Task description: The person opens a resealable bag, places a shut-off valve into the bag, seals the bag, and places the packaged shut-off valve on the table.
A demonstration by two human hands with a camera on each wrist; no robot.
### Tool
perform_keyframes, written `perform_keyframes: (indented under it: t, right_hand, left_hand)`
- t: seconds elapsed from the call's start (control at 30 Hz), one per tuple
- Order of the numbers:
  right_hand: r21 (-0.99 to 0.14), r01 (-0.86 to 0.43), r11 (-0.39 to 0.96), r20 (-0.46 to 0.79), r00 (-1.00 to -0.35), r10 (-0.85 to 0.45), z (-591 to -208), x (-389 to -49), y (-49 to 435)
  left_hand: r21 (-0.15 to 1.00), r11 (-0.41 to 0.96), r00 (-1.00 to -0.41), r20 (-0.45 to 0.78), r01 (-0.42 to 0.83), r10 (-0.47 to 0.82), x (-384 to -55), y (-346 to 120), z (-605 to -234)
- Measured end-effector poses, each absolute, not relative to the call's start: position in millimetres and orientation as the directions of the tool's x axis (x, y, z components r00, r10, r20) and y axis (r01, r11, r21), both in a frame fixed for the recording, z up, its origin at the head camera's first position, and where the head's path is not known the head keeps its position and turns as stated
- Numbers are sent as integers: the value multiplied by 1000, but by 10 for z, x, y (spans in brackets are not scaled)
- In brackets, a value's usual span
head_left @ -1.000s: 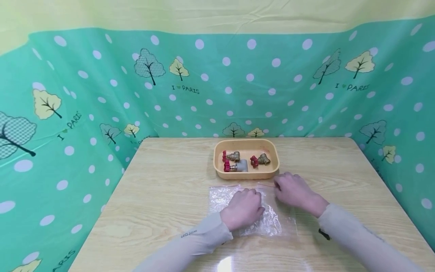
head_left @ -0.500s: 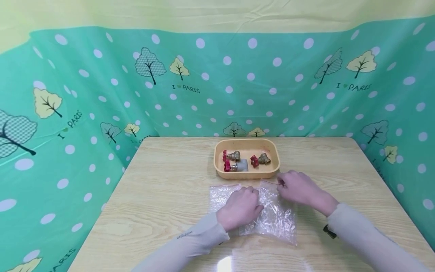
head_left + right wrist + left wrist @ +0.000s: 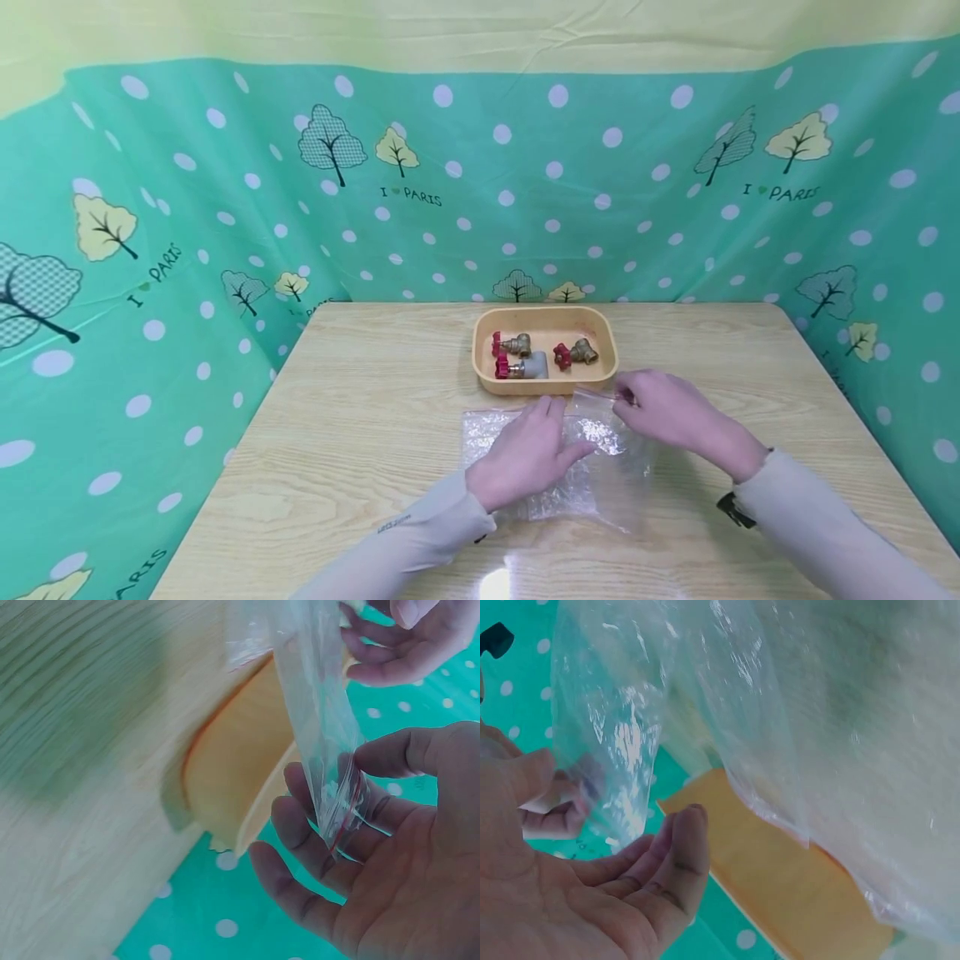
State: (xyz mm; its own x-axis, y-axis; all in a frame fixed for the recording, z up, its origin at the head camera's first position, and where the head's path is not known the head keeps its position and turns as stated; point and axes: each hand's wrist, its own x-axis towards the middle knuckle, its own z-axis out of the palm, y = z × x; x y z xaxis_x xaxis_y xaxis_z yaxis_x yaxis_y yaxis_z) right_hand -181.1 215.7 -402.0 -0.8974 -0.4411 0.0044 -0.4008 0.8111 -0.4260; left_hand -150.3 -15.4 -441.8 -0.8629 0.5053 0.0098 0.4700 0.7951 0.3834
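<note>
My right hand [image 3: 667, 412] pinches the top corner of a clear zip bag [image 3: 615, 483], lifting its mouth off the table. In the right wrist view, the thumb and fingers hold that bag's red-lined edge [image 3: 346, 817]. Beside it my left hand [image 3: 521, 458] has its thumb stretched out and its fingers loosely bent. The left wrist view shows its fingertips [image 3: 694, 817] close by the raised bag [image 3: 607, 712]; whether they touch it I cannot tell. Another clear bag [image 3: 480, 433] lies flat, partly hidden under the left hand.
Behind the bags stands a tan plastic tray [image 3: 551, 387]. In it lie a brass valve with a red handwheel [image 3: 517, 343], a grey-bodied valve [image 3: 534, 365] and another brass valve [image 3: 582, 351]. A green dotted cloth [image 3: 551, 208] hangs around the wooden table [image 3: 337, 433].
My right hand has moved up and to the right, drawing the bag's corner higher. The left hand's fingers have loosened from a curl and its thumb now stretches out.
</note>
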Motion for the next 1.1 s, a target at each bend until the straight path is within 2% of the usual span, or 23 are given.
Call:
perform_keyframes:
  t: [0.13,0.27,0.47,0.73,1.1]
  right_hand:
    - [-441,-400,804,26,-901,-434,-3925,-1759,2095]
    - [-452,-402,797,74,-907,-416,-3840,-1698,2027]
    - [-433,-414,801,191,-910,-368,-3758,-1617,1928]
    - [-376,-497,782,394,-850,-351,-3738,-1563,1764]
    - [-413,-555,722,481,-806,-345,-3700,-1533,1552]
  left_hand:
    - [517,757,-878,-23,399,479,-1470,-176,-4412]
    - [588,726,-888,-26,357,458,-1436,-178,-4405]
    - [652,693,-921,22,309,390,-1424,-141,-4373]
    - [738,622,-949,80,262,306,-1486,-63,-4311]
    - [793,553,-953,111,257,284,-1514,-53,-4310]
